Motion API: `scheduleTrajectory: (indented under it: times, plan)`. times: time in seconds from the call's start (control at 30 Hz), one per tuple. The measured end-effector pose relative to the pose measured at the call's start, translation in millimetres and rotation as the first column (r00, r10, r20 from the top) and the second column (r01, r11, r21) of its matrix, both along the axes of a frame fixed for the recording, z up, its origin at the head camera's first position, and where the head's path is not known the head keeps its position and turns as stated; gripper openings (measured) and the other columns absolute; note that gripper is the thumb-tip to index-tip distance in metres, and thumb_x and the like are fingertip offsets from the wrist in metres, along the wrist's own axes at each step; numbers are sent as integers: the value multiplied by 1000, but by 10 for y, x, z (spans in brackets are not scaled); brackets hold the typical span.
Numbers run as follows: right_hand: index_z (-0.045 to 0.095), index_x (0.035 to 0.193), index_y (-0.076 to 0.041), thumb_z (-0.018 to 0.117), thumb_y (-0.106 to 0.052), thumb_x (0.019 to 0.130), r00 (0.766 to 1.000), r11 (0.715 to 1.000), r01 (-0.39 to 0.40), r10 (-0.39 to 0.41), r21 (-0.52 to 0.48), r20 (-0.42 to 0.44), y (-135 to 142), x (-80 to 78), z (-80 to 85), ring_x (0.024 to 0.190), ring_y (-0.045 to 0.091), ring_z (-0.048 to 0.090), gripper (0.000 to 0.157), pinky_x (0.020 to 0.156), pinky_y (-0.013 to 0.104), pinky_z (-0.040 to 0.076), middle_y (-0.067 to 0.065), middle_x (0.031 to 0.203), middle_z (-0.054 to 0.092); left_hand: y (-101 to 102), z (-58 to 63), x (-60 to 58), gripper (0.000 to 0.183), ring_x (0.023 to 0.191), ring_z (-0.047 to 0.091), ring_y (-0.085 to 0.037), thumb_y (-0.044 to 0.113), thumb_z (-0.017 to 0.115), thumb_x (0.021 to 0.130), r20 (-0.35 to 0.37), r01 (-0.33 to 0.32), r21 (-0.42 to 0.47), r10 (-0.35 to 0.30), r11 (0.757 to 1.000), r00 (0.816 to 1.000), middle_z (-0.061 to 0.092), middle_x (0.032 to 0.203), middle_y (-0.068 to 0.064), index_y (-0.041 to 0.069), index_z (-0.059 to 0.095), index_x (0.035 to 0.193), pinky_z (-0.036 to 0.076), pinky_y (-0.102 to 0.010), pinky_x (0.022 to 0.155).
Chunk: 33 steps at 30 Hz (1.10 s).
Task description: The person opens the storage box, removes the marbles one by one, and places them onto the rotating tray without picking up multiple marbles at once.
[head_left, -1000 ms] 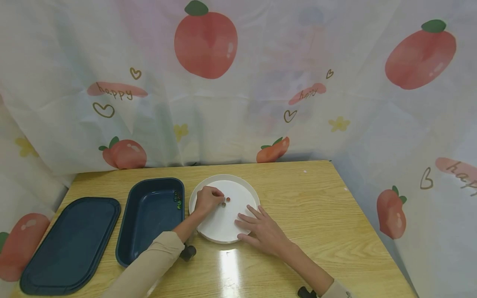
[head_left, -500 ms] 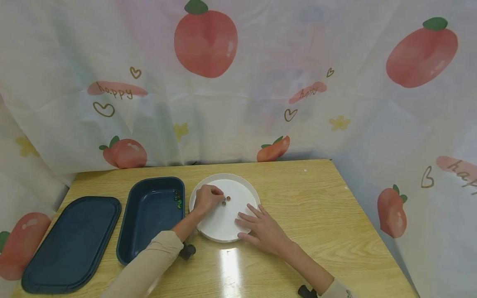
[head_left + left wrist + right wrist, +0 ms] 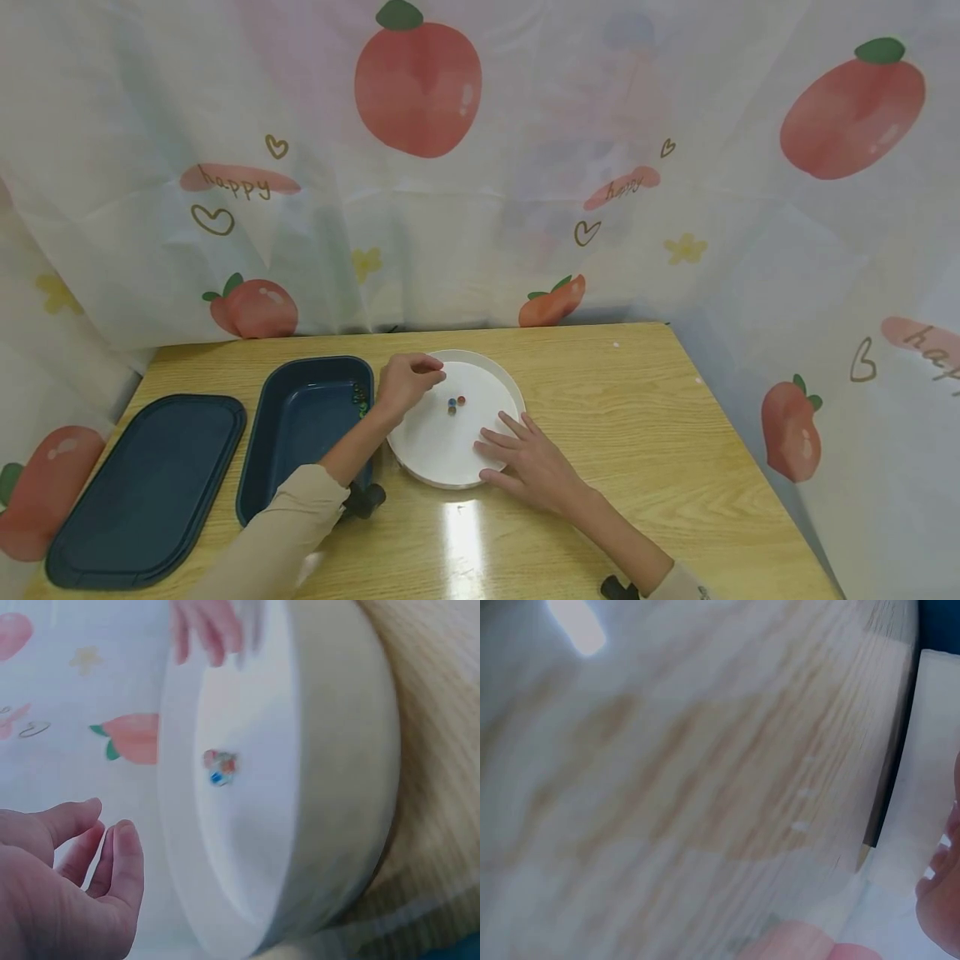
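A cluster of small coloured marbles (image 3: 452, 403), blue, red and brownish, lies on a round white tray (image 3: 427, 454) with a raised rim. My left hand (image 3: 407, 385) hovers over the tray's upper left rim. In the left wrist view its thumb and fingers (image 3: 126, 847) are loosely bent, with a gap and nothing between them. The marbles (image 3: 220, 766) sit apart from it, close together. At the tray's lower right, my right hand (image 3: 528, 467) rests with spread, straight fingers over the rim. Only part of that hand (image 3: 941, 915) shows in the right wrist view.
Left of the white tray stands a deep dark-blue container (image 3: 296, 450), with several greenish marbles (image 3: 358, 392) against its right wall. A flat dark-blue lid (image 3: 146, 492) lies farther left on the wooden table (image 3: 637, 433). A printed curtain (image 3: 465, 217) hangs behind.
My left hand has let go at the marbles and moved up and left to the rim, baring a blue marble beside the others. The right hand has stayed in place.
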State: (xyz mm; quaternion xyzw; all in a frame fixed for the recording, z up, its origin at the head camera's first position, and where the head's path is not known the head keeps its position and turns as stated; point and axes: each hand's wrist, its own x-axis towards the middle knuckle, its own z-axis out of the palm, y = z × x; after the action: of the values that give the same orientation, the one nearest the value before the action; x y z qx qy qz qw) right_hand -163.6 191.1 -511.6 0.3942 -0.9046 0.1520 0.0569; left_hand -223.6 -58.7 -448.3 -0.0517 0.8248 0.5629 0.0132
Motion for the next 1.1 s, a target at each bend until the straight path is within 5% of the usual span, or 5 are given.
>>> scheduleTrajectory:
  times: [0.33, 0.77, 1.1]
  plan:
    - [67, 133, -22, 56, -52, 99, 1000, 1000, -4, 3, -12, -10, 0, 10, -6, 142, 29, 38, 48, 115, 57, 23, -3, 139, 59, -487, 136, 58, 33, 104, 66, -29, 14, 73, 93, 6, 10, -16, -10, 1000, 1000, 71, 109, -12, 2, 70, 123, 54, -41, 88]
    - [67, 133, -22, 55, -52, 99, 1000, 1000, -10, 10, -17, -29, 12, 4, -12, 141, 29, 38, 47, 114, 58, 24, -3, 139, 59, -1123, -44, 184, 29, 111, 61, -38, 17, 70, 96, -11, 4, -115, -5, 993, 1000, 67, 117, -20, 0, 70, 119, 50, -51, 91]
    - [67, 134, -22, 54, -53, 99, 1000, 1000, -7, 7, -11, -17, 7, 5, -18, 142, 29, 37, 48, 115, 57, 23, -3, 139, 59, -1362, -280, 103, 28, 104, 64, -37, 15, 70, 95, 41, 10, -180, -3, 984, 999, 68, 115, -21, -3, 71, 116, 53, -49, 85]
